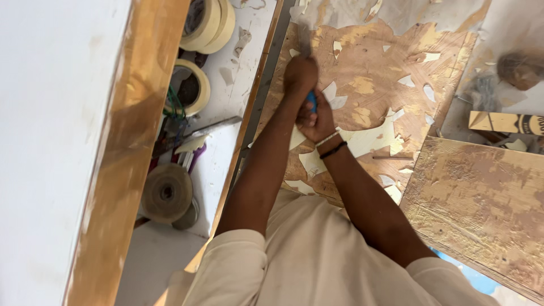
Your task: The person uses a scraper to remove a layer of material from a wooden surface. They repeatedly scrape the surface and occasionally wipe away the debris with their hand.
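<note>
Head view: both hands grip one blue-handled scraper, left hand closed near its blade end, right hand wrapped around the handle below. It presses on a brown panel whose pale coating is flaked into patches. Tape rolls lie left.

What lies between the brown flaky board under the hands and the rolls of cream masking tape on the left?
In the head view, a grey metal strip and a white shelf strewn with paint flakes separate the board from the tape rolls.
</note>
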